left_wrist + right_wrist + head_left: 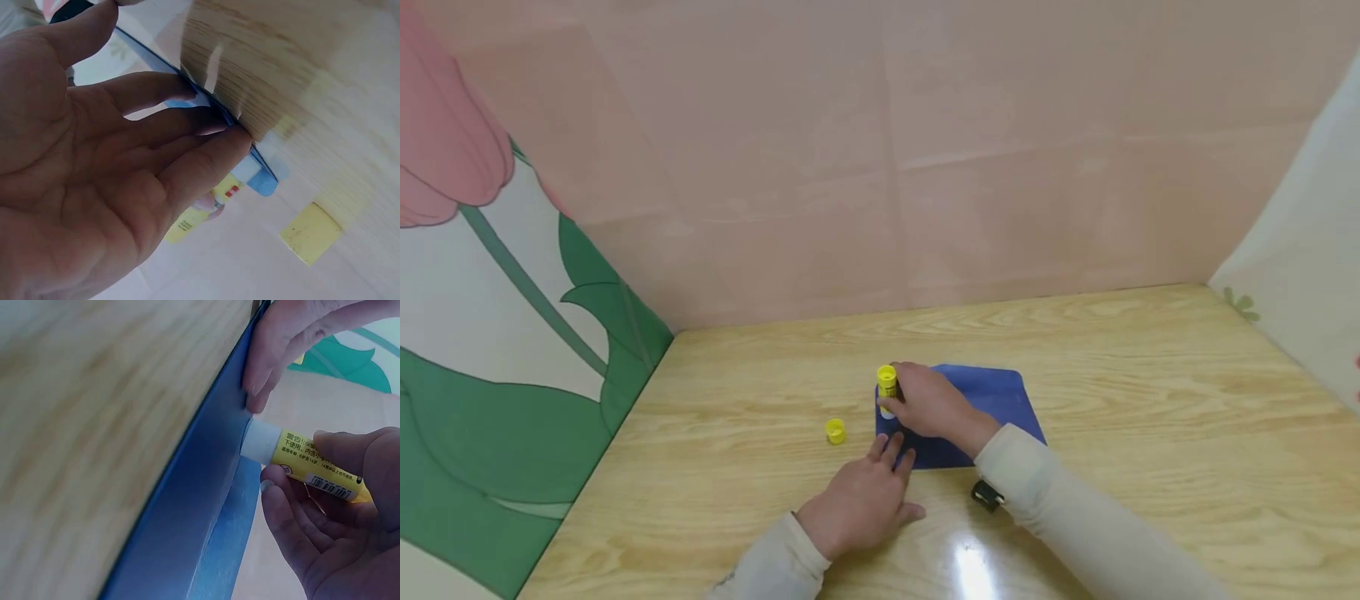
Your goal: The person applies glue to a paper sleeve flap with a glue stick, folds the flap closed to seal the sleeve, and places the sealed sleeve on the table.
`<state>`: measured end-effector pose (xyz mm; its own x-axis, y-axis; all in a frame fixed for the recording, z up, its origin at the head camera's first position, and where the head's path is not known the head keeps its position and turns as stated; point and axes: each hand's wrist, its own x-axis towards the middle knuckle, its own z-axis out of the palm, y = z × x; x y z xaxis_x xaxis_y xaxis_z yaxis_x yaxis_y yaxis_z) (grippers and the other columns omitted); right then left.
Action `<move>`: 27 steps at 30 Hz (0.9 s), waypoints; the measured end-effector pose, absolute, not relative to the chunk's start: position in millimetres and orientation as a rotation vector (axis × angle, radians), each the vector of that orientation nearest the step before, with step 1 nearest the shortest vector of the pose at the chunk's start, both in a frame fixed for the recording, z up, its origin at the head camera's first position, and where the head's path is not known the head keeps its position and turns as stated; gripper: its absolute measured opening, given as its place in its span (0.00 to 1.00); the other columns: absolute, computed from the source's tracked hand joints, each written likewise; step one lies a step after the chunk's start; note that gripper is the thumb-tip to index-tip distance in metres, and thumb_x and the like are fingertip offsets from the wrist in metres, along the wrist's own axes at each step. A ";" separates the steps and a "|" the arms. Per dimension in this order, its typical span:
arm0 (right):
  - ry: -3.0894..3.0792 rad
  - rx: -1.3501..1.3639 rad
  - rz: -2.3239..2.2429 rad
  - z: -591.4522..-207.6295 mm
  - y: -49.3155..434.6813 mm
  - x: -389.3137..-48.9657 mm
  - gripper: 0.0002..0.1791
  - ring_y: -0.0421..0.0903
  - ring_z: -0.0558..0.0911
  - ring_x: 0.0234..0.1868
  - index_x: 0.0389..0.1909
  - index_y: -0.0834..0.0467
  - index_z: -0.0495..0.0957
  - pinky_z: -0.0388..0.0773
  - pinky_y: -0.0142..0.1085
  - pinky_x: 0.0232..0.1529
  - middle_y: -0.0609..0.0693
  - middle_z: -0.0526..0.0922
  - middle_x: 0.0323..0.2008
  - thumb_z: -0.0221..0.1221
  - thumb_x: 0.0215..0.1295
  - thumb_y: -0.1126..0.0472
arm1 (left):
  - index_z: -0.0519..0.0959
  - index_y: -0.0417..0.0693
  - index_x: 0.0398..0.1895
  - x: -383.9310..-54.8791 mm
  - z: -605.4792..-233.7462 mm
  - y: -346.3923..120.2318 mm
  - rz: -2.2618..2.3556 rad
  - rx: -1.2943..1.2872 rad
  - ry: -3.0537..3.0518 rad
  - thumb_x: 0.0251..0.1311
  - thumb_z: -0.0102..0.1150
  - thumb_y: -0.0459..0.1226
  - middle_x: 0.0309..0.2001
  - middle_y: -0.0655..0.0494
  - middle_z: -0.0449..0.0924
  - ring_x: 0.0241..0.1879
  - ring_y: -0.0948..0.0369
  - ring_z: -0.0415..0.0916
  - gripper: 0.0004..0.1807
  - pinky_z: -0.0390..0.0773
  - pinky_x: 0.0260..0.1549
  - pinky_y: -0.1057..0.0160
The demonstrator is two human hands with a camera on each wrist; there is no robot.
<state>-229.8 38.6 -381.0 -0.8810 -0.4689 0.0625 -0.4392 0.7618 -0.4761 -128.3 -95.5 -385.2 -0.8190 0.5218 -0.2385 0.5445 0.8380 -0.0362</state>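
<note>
My right hand (931, 402) grips a yellow glue stick (887, 385), uncapped, with its white end down against a flat blue envelope (1000, 398). In the right wrist view, the thumb and fingers wrap the yellow barrel (319, 465), and the white end meets the blue surface near its left edge. My left hand (863, 500) lies palm down at the envelope's near left corner, fingers extended and fingertips pressing on it. The left wrist view has these fingers (206, 162) along the blue edge. The yellow cap (835, 431) stands on the table left of the envelope.
A small black object (987, 495) with a shiny part lies beside the right sleeve, near the envelope's front edge. The wood-grain table (760, 367) ends at a pinkish cloth (880, 167) behind, with a flower-printed cloth (497, 400) on the left and a white one (1300, 275) on the right.
</note>
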 end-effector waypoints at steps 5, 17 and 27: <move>2.878 -0.699 -0.742 -379.8 51.0 -228.8 0.12 0.42 0.75 0.27 0.38 0.56 0.74 0.74 0.36 0.31 0.47 0.75 0.28 0.62 0.69 0.52 | 0.65 0.45 0.73 -129.1 -383.2 -93.9 -0.127 0.822 2.778 0.69 0.48 0.60 0.76 0.40 0.58 0.75 0.44 0.58 0.39 0.73 0.66 0.55; 2.903 -0.689 -0.728 -383.5 87.2 -228.1 0.11 0.42 0.74 0.28 0.38 0.57 0.74 0.74 0.36 0.32 0.46 0.76 0.27 0.61 0.69 0.53 | 0.64 0.43 0.74 -128.2 -385.7 -94.9 -0.029 0.794 2.766 0.69 0.50 0.59 0.76 0.38 0.57 0.75 0.42 0.57 0.39 0.70 0.69 0.53; 2.925 -0.637 -0.723 -382.1 120.6 -226.7 0.12 0.42 0.75 0.27 0.39 0.58 0.75 0.75 0.37 0.32 0.47 0.77 0.28 0.61 0.69 0.53 | 0.64 0.43 0.74 -128.8 -383.4 -96.6 -0.002 0.784 2.752 0.69 0.49 0.59 0.76 0.38 0.57 0.75 0.42 0.56 0.40 0.69 0.69 0.52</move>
